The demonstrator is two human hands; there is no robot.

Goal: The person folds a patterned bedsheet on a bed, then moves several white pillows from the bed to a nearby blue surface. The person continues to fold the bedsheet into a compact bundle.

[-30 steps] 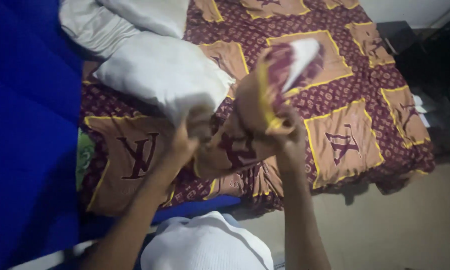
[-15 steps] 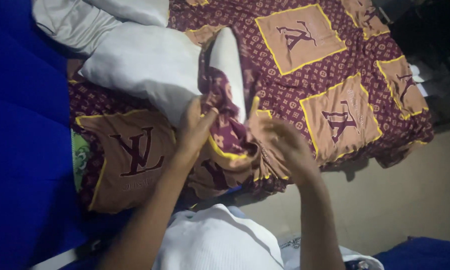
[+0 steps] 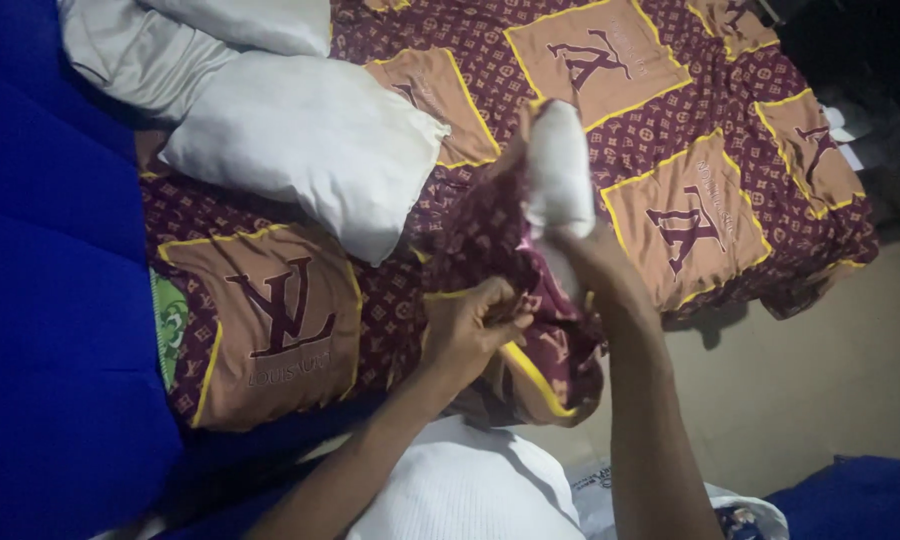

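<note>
Your left hand is pinching the maroon pillowcase; your right hand, fingers hidden by cloth, is gripping the white pillow.

Crumpled white plastic bag with dark print, on the floor at the bottom edge, just beside a blue cloth in the corner, small white papers or packets in dim clutter at the right edge, too dark to tell

A home bedroom: a bed under a maroon-and-tan patterned bedspread, white pillows at its head beside a blue padded headboard.
</note>
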